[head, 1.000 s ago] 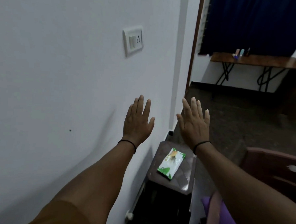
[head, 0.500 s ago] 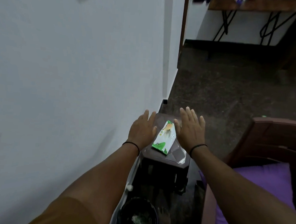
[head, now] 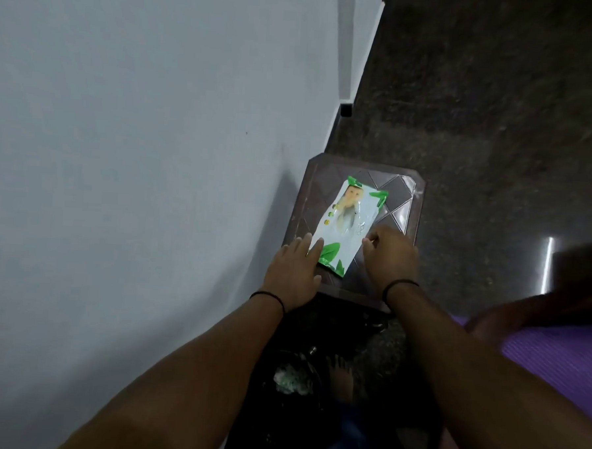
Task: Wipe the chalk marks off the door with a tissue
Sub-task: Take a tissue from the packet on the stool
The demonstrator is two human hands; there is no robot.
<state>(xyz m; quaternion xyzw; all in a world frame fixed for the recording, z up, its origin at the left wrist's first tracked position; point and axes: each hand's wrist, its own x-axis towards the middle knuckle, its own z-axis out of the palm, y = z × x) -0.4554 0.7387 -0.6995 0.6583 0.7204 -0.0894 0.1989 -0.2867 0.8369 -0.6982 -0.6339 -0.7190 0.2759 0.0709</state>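
A white and green tissue pack (head: 351, 220) lies flat on a small dark brown stool (head: 404, 199) beside the wall. My left hand (head: 293, 275) is spread flat, its fingertips resting on the pack's near left corner. My right hand (head: 390, 260) is curled, with its fingertips at the pack's right edge; I cannot tell whether it grips the pack. No door and no chalk marks are in view.
A white wall (head: 137, 147) runs along the left. Under my arms stands a black bin (head: 290, 378) holding crumpled paper, with a bare foot (head: 341, 377) next to it. A purple cushion (head: 555, 358) on a brown chair (head: 580, 270) is at the right. Dark floor lies beyond.
The view has tilted down from the wall and doorway to the stool. Both hands came down from mid-air onto the tissue pack, and the right hand's fingers have curled.
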